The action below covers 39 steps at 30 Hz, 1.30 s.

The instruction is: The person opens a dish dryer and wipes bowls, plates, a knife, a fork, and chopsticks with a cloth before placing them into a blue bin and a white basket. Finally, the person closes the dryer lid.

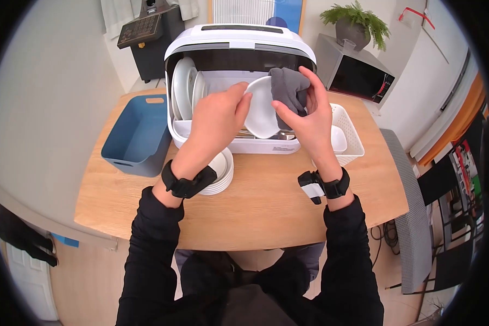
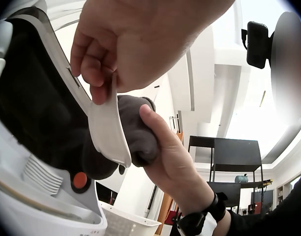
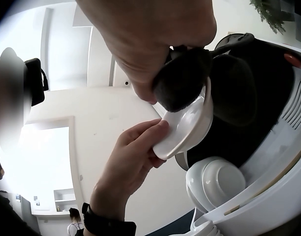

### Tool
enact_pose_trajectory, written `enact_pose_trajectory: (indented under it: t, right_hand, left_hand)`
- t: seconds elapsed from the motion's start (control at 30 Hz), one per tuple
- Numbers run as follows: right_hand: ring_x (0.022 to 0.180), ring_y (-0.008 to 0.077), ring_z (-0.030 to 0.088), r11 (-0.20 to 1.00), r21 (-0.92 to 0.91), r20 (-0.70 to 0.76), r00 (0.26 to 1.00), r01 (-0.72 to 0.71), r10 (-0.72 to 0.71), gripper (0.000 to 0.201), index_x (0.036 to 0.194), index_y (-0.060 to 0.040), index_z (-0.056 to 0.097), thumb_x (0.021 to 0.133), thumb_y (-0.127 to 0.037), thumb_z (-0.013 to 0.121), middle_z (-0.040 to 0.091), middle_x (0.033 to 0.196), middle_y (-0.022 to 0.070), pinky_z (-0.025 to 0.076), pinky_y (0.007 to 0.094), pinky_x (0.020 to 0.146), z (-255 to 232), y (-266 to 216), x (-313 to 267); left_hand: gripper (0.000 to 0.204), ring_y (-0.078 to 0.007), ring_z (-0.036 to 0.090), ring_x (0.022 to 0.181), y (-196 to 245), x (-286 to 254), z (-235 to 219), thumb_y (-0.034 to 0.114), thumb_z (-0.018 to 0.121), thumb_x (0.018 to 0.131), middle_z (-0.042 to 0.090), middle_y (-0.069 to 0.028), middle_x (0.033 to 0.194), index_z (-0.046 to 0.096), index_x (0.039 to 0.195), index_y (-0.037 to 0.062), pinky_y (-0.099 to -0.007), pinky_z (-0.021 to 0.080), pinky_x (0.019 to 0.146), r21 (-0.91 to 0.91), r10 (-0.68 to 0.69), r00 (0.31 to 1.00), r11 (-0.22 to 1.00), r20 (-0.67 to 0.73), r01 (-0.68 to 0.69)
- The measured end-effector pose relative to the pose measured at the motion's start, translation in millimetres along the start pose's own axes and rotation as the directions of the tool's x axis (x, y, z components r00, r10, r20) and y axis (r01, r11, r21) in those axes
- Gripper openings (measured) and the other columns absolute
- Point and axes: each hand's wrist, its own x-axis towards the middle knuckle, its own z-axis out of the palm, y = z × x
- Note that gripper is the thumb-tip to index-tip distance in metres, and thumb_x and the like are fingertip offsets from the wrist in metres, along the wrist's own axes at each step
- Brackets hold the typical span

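Observation:
My left hand (image 1: 216, 120) pinches the rim of a white bowl (image 1: 259, 111) between thumb and fingers. The bowl is tilted on its side, above the front of a white dish cabinet (image 1: 242, 145) with its lid raised. A dark grey cloth (image 1: 289, 89) is in my right hand (image 1: 316, 119), draped over the bowl's right edge. In the right wrist view the cloth (image 3: 180, 88) lies against the inside of the bowl (image 3: 190, 130). White plates (image 1: 183, 89) stand upright at the cabinet's left side. Several nested white bowls (image 1: 223, 182) sit on the table below my left forearm.
A blue bin (image 1: 136, 160) stands left of the cabinet on the wooden table (image 1: 266, 206). To the right is a white basket (image 1: 354, 130) with a small white bowl (image 1: 338, 140) inside. Behind it stand a microwave (image 1: 358, 76) and a potted plant (image 1: 353, 30). Cutlery lies along the cabinet's front.

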Motion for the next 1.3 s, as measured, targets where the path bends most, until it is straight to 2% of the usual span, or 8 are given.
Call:
enact_pose_trajectory:
  t: [0.13, 0.33, 0.73, 0.93, 1.03, 1.13, 1.23, 1.3]
  right_hand:
    - [0.122, 0.0206, 0.050, 0.968, -0.236, 0.124, 0.990, 0.090, -0.061, 0.072, 0.136, -0.0079, 0.041, 0.077, -0.009, 0.081, 0.046, 0.136, 0.0105, 0.043, 0.0342, 0.101, 1, 9, 0]
    - [0.123, 0.0216, 0.047, 0.996, 0.062, 0.237, 0.970, -0.068, 0.051, 0.072, 0.133, -0.0095, 0.046, 0.073, -0.020, 0.086, 0.048, 0.131, 0.0084, 0.038, 0.0348, 0.105, 15, 19, -11]
    - [0.122, 0.0234, 0.055, 0.998, 0.010, 0.208, 0.977, -0.054, 0.051, 0.069, 0.134, -0.0089, 0.052, 0.071, -0.009, 0.083, 0.057, 0.132, 0.0098, 0.045, 0.0337, 0.101, 27, 15, -8]
    - [0.103, 0.0284, 0.066, 0.941, -0.298, 0.111, 0.985, 0.161, -0.134, 0.061, 0.124, -0.0138, 0.056, 0.068, -0.003, 0.079, 0.066, 0.117, 0.0088, 0.054, 0.0341, 0.084, 29, 3, -8]
    - [0.097, 0.0291, 0.067, 0.863, -0.419, 0.244, 0.950, 0.283, -0.193, 0.056, 0.120, -0.0165, 0.059, 0.069, -0.004, 0.078, 0.068, 0.112, 0.0061, 0.055, 0.0361, 0.077, 29, -2, -3]
    - [0.094, 0.0277, 0.067, 0.809, -0.419, 0.218, 0.911, 0.411, -0.349, 0.052, 0.117, -0.0177, 0.061, 0.070, -0.005, 0.077, 0.069, 0.108, 0.0042, 0.055, 0.0362, 0.074, 30, 1, 9]
    - [0.095, 0.0292, 0.067, 0.824, -0.432, 0.147, 0.930, 0.367, -0.337, 0.050, 0.116, -0.0154, 0.061, 0.070, -0.004, 0.077, 0.069, 0.107, 0.0063, 0.055, 0.0356, 0.077, 29, -8, 15]
    - [0.101, 0.0286, 0.067, 0.888, -0.380, 0.084, 0.966, 0.258, -0.245, 0.053, 0.120, -0.0125, 0.059, 0.071, -0.003, 0.076, 0.068, 0.114, 0.0072, 0.054, 0.0343, 0.084, 25, -11, 15]
  left_hand:
    - [0.021, -0.0283, 0.060, 0.056, -1, -5, 0, 0.016, 0.065, 0.091, 0.061, -0.0149, 0.067, 0.068, 0.108, 0.0029, -0.0362, 0.045, 0.053, -0.046, -0.042, 0.999, 0.998, -0.003, 0.042]
    - [0.021, -0.0273, 0.059, 0.059, -12, -11, -15, 0.017, 0.066, 0.091, 0.059, -0.0138, 0.064, 0.069, 0.108, 0.0045, -0.0359, 0.044, 0.055, 0.095, -0.003, 0.997, 0.995, 0.073, -0.004]
    - [0.020, -0.0252, 0.058, 0.059, -7, -9, -33, 0.016, 0.069, 0.089, 0.059, -0.0123, 0.066, 0.070, 0.108, 0.0073, -0.0351, 0.046, 0.058, 0.203, 0.038, 0.995, 0.977, 0.094, -0.057]
    - [0.021, -0.0246, 0.057, 0.060, -21, 3, -29, 0.015, 0.068, 0.089, 0.057, -0.0078, 0.064, 0.066, 0.109, 0.0113, -0.0370, 0.053, 0.079, 0.314, 0.360, 0.924, 0.869, 0.132, -0.383]
    - [0.021, -0.0238, 0.058, 0.062, -22, 7, -34, 0.013, 0.067, 0.089, 0.057, -0.0049, 0.065, 0.065, 0.110, 0.0095, -0.0365, 0.052, 0.082, 0.445, 0.474, 0.841, 0.714, 0.261, -0.541]
    - [0.021, -0.0213, 0.059, 0.063, -22, 7, -33, 0.015, 0.067, 0.089, 0.057, -0.0026, 0.066, 0.064, 0.108, 0.0062, -0.0340, 0.053, 0.079, 0.488, 0.527, 0.836, 0.696, 0.152, -0.527]
    - [0.025, -0.0263, 0.063, 0.062, -5, 2, -26, 0.016, 0.066, 0.089, 0.062, -0.0064, 0.065, 0.060, 0.110, 0.0042, -0.0366, 0.052, 0.073, 0.269, 0.230, 0.972, 0.940, -0.042, -0.210]
    - [0.024, -0.0299, 0.063, 0.061, -8, -2, -21, 0.018, 0.065, 0.090, 0.062, -0.0096, 0.063, 0.057, 0.107, 0.0038, -0.0401, 0.051, 0.065, 0.152, -0.010, 0.996, 0.988, 0.086, -0.003]
